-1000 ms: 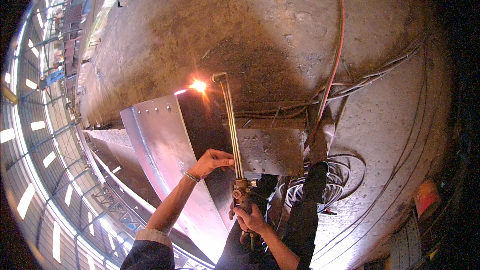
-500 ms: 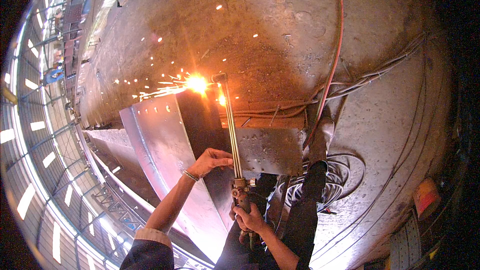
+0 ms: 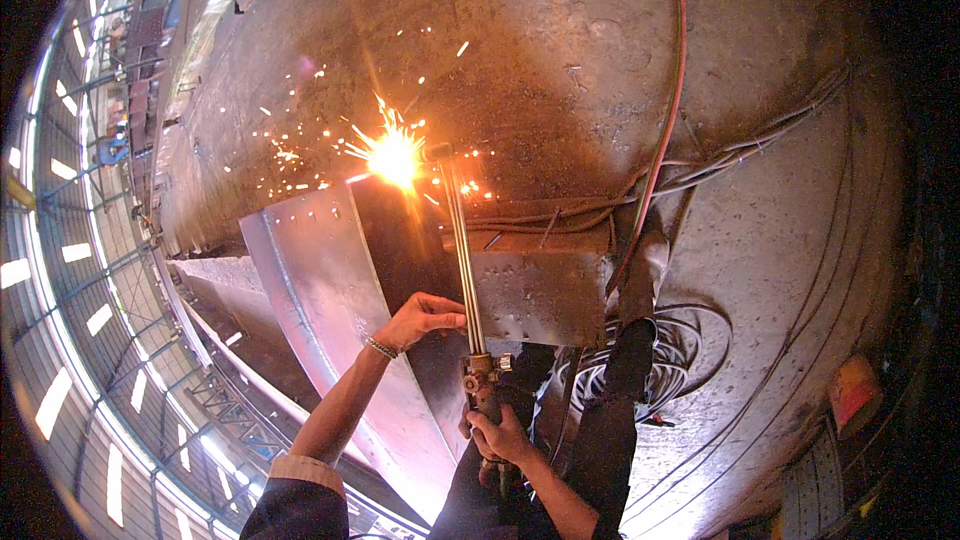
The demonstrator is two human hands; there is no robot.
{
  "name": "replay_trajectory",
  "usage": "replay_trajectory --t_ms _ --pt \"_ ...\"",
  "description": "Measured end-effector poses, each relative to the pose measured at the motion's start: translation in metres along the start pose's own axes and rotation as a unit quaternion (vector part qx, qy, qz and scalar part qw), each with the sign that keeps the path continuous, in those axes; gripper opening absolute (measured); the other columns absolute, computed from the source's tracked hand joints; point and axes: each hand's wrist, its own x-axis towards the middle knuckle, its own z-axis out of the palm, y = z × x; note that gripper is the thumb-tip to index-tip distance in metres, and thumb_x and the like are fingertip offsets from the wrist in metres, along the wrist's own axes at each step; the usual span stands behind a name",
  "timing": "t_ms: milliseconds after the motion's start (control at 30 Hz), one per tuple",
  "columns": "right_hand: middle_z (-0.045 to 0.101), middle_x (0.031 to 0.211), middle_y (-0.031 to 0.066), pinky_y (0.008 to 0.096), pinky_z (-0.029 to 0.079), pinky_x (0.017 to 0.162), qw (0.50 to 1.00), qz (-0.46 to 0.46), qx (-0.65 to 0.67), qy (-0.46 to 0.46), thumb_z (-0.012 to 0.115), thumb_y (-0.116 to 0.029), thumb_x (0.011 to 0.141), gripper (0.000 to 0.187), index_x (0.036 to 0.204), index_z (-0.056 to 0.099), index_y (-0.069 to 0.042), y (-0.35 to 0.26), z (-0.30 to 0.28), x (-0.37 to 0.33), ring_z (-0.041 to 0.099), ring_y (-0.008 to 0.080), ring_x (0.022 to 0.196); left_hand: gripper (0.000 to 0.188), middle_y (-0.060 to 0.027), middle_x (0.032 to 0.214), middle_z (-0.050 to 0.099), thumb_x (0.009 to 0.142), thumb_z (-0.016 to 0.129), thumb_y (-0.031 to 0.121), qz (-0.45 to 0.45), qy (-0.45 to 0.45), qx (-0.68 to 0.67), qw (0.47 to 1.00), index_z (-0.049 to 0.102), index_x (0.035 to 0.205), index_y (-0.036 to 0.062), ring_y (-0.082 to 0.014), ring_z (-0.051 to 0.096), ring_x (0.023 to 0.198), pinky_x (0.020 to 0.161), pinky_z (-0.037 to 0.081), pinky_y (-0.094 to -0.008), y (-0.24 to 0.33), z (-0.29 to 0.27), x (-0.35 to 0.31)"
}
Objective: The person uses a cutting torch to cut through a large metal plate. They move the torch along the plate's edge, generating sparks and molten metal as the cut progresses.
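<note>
A cutting torch (image 3: pixel 461 260) with long metal tubes points away from me, its head beside a bright flame and a burst of sparks. My right hand (image 3: pixel 503 437) is wrapped round its handle, just below the valve knobs. My left hand (image 3: pixel 428 318) is closed, thumb and fingertips at the tubes above the valves; part of the grip is hidden. Under the flame lies the far end of a steel beam (image 3: pixel 325 260), with a light face and a dark one. Glare covers the exact spot where the flame meets the metal.
A steel plate (image 3: pixel 535 295) stands right of the torch, near my legs. Coiled hose (image 3: pixel 685 365) lies by my foot. A red hose (image 3: pixel 672 90) and a bundle of cables (image 3: pixel 740 152) cross the floor. At the right sits an orange-red container (image 3: pixel 854 397).
The sparks, which streamed mostly left, now burst upward and outward around a larger glare. My hands and the torch have hardly moved.
</note>
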Motion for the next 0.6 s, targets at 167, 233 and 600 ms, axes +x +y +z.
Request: replay_trajectory --t_ms 167,233,600 --pt "0.059 0.068 0.0082 0.0253 0.029 0.030 1.000 -0.024 0.003 -0.016 0.052 -0.017 0.094 0.013 0.097 0.052 -0.004 -0.0029 0.0016 0.0002 0.040 0.0078 0.034 0.030 -0.0089 0.096 0.072 0.086 0.072 0.022 0.009 -0.004 0.012 1.000 0.070 0.105 -0.0016 -0.0151 0.065 0.090 0.085 0.050 -0.0292 0.0076 0.0026 -0.0044" --pt "0.059 0.068 0.0083 0.0249 0.029 0.031 0.999 -0.032 0.008 -0.016 0.053 -0.017 0.094 0.013 0.096 0.053 -0.004 -0.0033 0.0024 -0.0001 0.040 0.0078 0.034 0.030 -0.0087 0.096 0.072 0.086 0.072 0.022 0.010 -0.002 0.022 1.000 0.071 0.105 -0.0014 -0.0150 0.065 0.090 0.085 0.050 -0.0291 0.0044 0.0009 -0.0034" --pt "0.058 0.080 0.0054 0.0337 0.050 0.061 0.999 0.033 0.012 -0.017 0.054 -0.006 0.090 0.012 0.101 0.052 -0.001 -0.0089 -0.0024 0.0001 0.059 0.0168 0.068 0.029 -0.0074 0.095 0.072 0.085 0.073 0.021 0.011 0.002 0.017 1.000 0.071 0.104 -0.0011 -0.0135 0.064 0.089 0.083 0.050 -0.0289 0.0039 0.0014 -0.0025"
